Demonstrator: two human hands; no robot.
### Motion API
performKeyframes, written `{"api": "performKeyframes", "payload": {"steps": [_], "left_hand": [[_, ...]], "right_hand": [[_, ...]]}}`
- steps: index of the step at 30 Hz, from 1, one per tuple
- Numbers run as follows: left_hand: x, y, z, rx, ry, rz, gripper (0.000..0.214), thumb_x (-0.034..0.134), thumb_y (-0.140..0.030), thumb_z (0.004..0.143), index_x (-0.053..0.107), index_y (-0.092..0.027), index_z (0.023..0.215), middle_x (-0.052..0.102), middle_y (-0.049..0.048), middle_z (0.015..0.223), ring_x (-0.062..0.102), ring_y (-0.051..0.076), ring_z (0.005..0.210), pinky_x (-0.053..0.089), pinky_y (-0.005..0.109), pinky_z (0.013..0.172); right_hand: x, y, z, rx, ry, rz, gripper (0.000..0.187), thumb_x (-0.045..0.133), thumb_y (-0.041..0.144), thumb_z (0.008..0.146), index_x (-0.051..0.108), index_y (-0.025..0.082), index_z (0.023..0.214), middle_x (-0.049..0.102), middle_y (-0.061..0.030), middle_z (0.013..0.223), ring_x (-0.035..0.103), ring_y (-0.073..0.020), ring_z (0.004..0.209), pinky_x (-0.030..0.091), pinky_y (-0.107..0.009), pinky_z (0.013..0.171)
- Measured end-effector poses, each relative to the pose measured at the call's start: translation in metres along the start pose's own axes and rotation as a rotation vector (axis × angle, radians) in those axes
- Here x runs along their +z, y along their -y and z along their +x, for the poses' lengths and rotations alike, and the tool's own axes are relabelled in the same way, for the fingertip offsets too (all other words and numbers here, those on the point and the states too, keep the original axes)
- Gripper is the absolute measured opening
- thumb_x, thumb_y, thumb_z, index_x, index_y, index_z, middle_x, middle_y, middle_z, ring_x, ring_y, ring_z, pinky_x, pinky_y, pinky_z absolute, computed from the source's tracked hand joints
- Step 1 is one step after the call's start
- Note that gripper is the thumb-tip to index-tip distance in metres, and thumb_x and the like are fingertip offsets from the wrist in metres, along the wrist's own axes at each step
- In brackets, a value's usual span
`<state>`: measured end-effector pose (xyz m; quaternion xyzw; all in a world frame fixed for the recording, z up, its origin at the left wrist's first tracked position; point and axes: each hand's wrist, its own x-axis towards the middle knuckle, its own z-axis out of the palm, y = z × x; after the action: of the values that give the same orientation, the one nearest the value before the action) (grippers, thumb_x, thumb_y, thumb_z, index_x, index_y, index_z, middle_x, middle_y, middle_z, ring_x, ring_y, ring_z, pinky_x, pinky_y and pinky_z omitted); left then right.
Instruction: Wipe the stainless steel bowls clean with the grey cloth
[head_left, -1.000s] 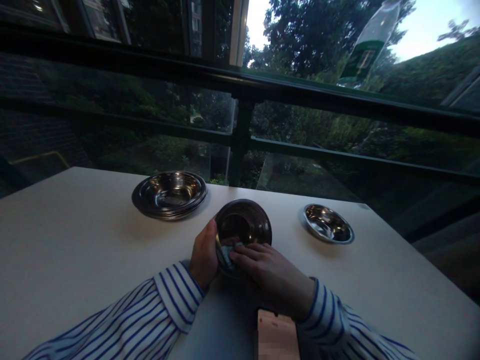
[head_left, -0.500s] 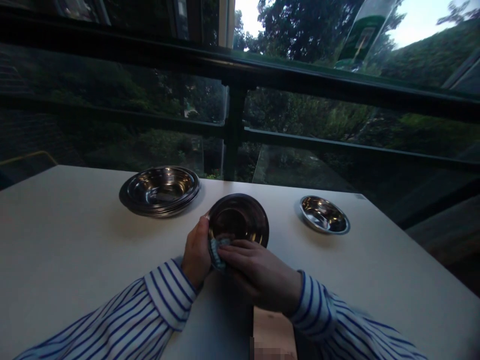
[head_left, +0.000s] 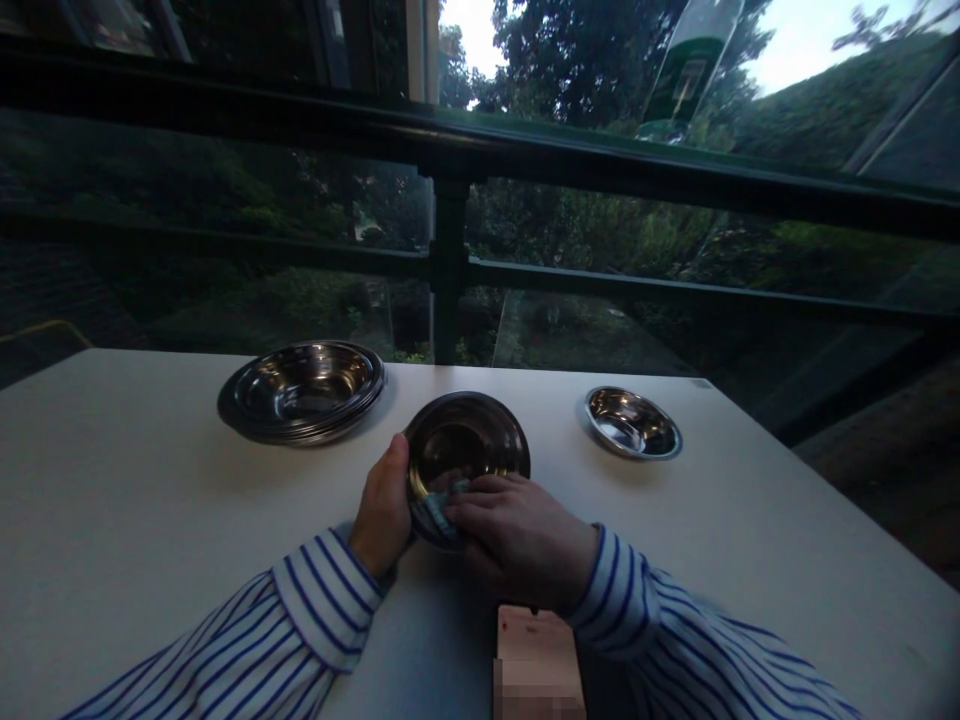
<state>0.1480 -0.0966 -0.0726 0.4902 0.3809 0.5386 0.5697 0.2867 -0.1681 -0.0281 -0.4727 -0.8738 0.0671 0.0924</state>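
My left hand (head_left: 384, 507) grips the left rim of a shiny metal bowl (head_left: 480, 430), thumb on the edge and fingers out of sight behind it. The bowl is tilted up, its inside facing me. In my right hand (head_left: 517, 535) is a light blue-green patterned cloth (head_left: 439, 510), pressed by the fingers against the bowl's lower inner wall. Part of the cloth is hidden beneath those fingers. To the left stands a stack of metal bowls (head_left: 304, 425), nested in one another. A single smaller metal bowl (head_left: 634, 425) sits upright on the right.
Everything stands on a white table (head_left: 150, 540). A pinkish flat object (head_left: 536, 630), partly blurred out, lies near my right wrist. Beyond the table run a dark green railing (head_left: 600, 160) and glass, with a green-labelled plastic bottle (head_left: 690, 75) up on the rail.
The view has shifted slightly, so the scene sits a little further left. My right hand and the cloth have moved slightly within the bowl; my left hand keeps its hold.
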Motion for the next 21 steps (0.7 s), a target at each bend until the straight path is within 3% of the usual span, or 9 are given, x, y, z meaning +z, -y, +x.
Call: {"api": "performKeyframes", "payload": {"steps": [3,5,10,12,16,19,21], "left_hand": [[-0.001,-0.003,0.003,-0.028,0.098,0.016,0.056,0.04,-0.054,0.076,0.06,-0.009,0.102,0.069,0.0091,0.09,0.059,0.025,0.092,0.041,0.038,0.086],[-0.001,-0.003,0.005,-0.049,0.125,0.025,0.056,0.038,-0.053,0.078,0.059,-0.008,0.104,0.068,0.0094,0.092,0.058,0.024,0.094,0.039,0.038,0.088],[-0.001,-0.004,0.006,-0.083,0.067,0.0,0.06,0.04,-0.057,0.074,0.061,-0.008,0.1,0.069,0.0093,0.087,0.06,0.024,0.087,0.043,0.037,0.081],[0.0,-0.006,0.005,-0.086,0.044,-0.003,0.062,0.042,-0.059,0.072,0.062,-0.007,0.098,0.069,0.0095,0.086,0.061,0.024,0.084,0.044,0.036,0.078],[0.0,-0.01,0.004,-0.106,0.091,0.066,0.061,0.042,-0.058,0.072,0.062,-0.007,0.097,0.069,0.0104,0.087,0.061,0.024,0.084,0.046,0.035,0.076],[0.0,-0.012,0.004,-0.109,0.157,0.11,0.059,0.04,-0.056,0.075,0.062,-0.006,0.097,0.069,0.0113,0.088,0.061,0.024,0.086,0.046,0.035,0.076],[0.0,-0.013,0.003,-0.098,0.174,0.142,0.058,0.04,-0.055,0.076,0.062,-0.006,0.098,0.069,0.0114,0.088,0.061,0.024,0.086,0.045,0.035,0.077]], "right_hand": [[-0.01,-0.01,-0.008,0.129,0.033,-0.155,0.014,0.048,0.025,0.075,0.059,0.017,0.078,0.064,-0.0051,0.084,0.049,-0.0214,0.091,0.033,-0.036,0.077],[-0.012,-0.011,-0.009,0.142,0.027,-0.173,0.014,0.048,0.024,0.075,0.059,0.016,0.076,0.064,-0.0059,0.084,0.049,-0.0219,0.09,0.033,-0.036,0.077],[-0.004,-0.001,0.0,-0.061,0.017,0.044,0.021,0.041,0.019,0.079,0.057,0.016,0.092,0.062,-0.0049,0.092,0.05,-0.0161,0.085,0.035,-0.03,0.075],[-0.005,0.001,0.0,-0.077,0.022,0.057,0.021,0.041,0.019,0.079,0.057,0.016,0.092,0.062,-0.0043,0.09,0.05,-0.0152,0.083,0.034,-0.029,0.073],[-0.015,-0.01,-0.007,0.09,0.077,-0.129,0.014,0.047,0.023,0.076,0.06,0.017,0.073,0.063,-0.0034,0.08,0.05,-0.0188,0.085,0.032,-0.033,0.074],[-0.019,-0.018,-0.011,0.205,0.022,-0.262,0.014,0.048,0.022,0.077,0.061,0.017,0.077,0.063,-0.0068,0.09,0.046,-0.0225,0.096,0.03,-0.036,0.076],[-0.017,-0.019,-0.011,0.209,0.004,-0.282,0.014,0.048,0.02,0.076,0.061,0.016,0.08,0.062,-0.0083,0.093,0.045,-0.0232,0.098,0.03,-0.037,0.077]]}}
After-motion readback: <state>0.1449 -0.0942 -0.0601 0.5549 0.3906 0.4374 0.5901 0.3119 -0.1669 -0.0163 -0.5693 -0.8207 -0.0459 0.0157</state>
